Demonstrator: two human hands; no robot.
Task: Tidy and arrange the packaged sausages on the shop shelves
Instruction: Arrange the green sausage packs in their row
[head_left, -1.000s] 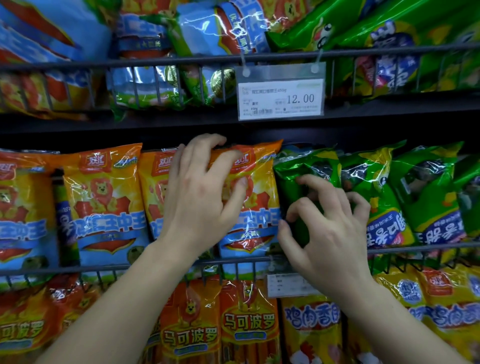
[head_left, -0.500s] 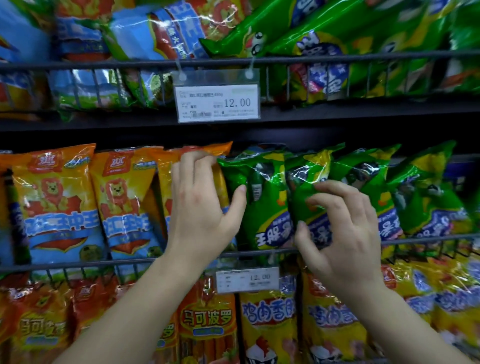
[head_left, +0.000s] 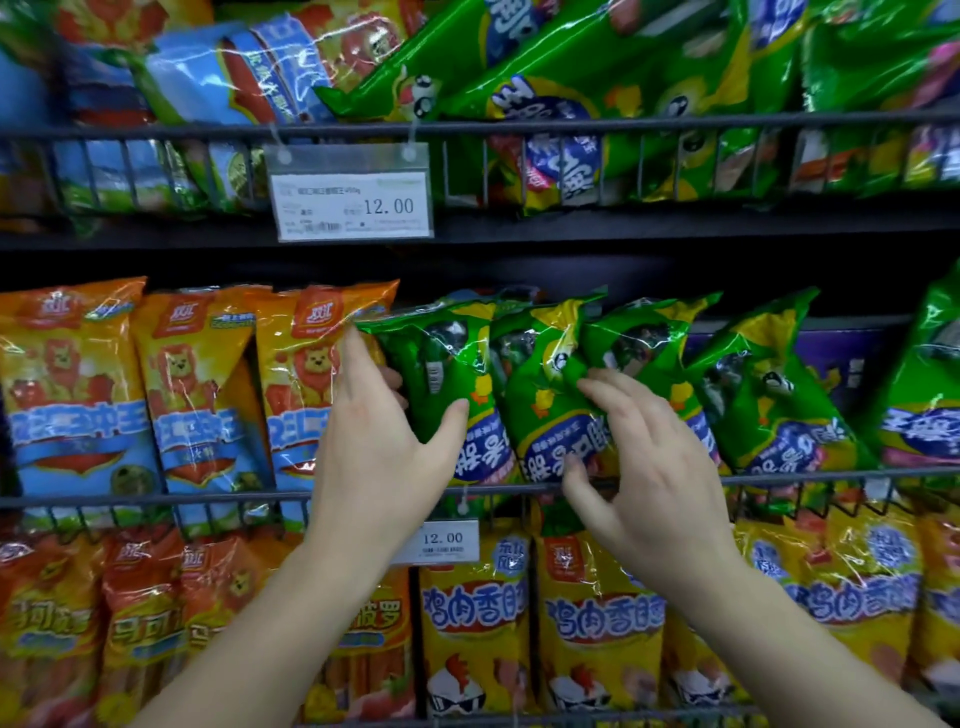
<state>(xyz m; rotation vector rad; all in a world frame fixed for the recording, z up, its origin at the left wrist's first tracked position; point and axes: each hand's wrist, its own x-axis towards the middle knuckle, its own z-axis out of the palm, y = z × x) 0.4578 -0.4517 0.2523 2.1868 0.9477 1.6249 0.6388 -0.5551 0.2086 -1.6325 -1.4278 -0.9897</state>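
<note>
We judge straightening underway: left hand (head_left: 382, 447) clamps the end green pack (head_left: 441, 364), right hand (head_left: 647, 470) spread open over the neighbour pack (head_left: 545, 410); squaring both upright follows.

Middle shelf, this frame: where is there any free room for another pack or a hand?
One gap: right of the fourth green pack, before the far-right green pack, where a purple box shows behind. A dark band runs above the pack tops, under the upper shelf. Elsewhere crowded: orange packs stand edge to edge, the other green packs overlap.
</note>
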